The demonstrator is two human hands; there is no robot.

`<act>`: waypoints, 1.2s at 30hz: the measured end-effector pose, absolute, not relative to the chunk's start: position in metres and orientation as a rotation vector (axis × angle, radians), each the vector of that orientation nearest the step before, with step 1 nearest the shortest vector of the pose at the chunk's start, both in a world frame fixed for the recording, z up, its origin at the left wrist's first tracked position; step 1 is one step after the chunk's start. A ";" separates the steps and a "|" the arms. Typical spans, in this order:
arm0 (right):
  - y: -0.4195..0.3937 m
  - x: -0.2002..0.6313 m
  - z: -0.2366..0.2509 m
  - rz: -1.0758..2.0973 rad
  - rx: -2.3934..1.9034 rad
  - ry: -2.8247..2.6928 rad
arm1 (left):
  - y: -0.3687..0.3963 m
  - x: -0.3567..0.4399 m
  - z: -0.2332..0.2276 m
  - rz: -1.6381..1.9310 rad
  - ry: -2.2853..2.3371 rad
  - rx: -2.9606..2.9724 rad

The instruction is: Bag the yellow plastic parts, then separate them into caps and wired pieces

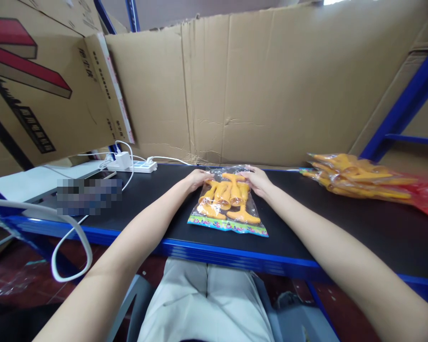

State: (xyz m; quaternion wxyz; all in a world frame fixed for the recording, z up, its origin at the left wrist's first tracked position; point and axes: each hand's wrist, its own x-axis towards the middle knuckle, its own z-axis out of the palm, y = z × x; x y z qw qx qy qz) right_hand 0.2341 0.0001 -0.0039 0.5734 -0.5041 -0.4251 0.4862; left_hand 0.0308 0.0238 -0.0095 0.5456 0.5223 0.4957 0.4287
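Observation:
A clear plastic bag [227, 228] of orange-yellow plastic toy pieces [223, 192] lies on the black tabletop, its printed blue-and-green strip towards me. Several of the pieces are flared like cups, and others have a curved crossbar. My left hand [197, 179] is closed on the bag's far left corner. At the far right corner, my right hand [258, 181] grips the film, with its fingers partly hidden behind the bag's edge.
On the right lies a pile of similar bagged orange pieces [360, 175] beside red plastic film [426, 192]. A white power strip [139, 166] with cables stands at the back left. Tall cardboard [271, 85] walls the back, and a blue rail [235, 254] edges the table.

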 end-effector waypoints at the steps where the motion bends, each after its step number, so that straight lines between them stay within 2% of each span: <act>1: 0.000 0.232 -0.004 1.148 -1.159 -0.992 | 0.023 0.030 -0.009 1.034 1.194 1.241; 7: 0.002 0.233 -0.004 1.211 -1.132 -0.905 | 0.019 0.027 -0.003 1.121 1.292 1.190; 13: 0.005 0.244 -0.007 1.589 -1.146 -1.061 | 0.021 0.024 -0.007 1.129 1.260 1.172; 15: 0.005 0.247 -0.008 1.625 -1.172 -1.148 | 0.022 0.020 -0.008 1.112 1.231 1.174; 22: 0.008 0.251 -0.013 1.443 -1.202 -1.265 | 0.027 -0.007 -0.007 0.827 1.029 1.292; 36: 0.010 0.257 -0.015 1.336 -1.146 -1.404 | 0.030 -0.022 -0.007 0.807 1.073 1.317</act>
